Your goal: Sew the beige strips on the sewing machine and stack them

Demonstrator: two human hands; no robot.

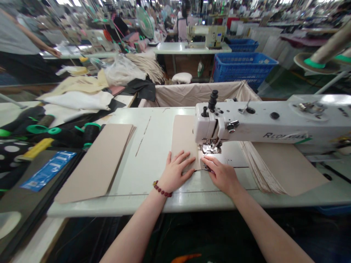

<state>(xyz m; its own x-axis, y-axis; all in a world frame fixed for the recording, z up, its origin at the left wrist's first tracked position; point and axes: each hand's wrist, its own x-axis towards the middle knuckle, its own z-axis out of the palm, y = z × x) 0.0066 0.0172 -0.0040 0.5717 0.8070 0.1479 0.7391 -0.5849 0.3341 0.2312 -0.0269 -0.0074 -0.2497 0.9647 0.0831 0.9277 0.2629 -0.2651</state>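
A beige fabric piece [182,137] lies on the white sewing table [153,146] and runs under the presser foot [210,148] of a white sewing machine [263,126]. My left hand [177,171] lies flat on the near end of this piece, fingers spread. Just in front of the presser foot, my right hand [221,173] pinches the piece's near right corner, fingers pressed together.
A stack of beige pieces [100,160] lies to the left, a fanned stack [276,168] to the right under the machine arm. Thread spools [90,131], fabric heaps, blue crates [242,67] and a cloth bin [203,93] lie beyond. Other people work at far tables.
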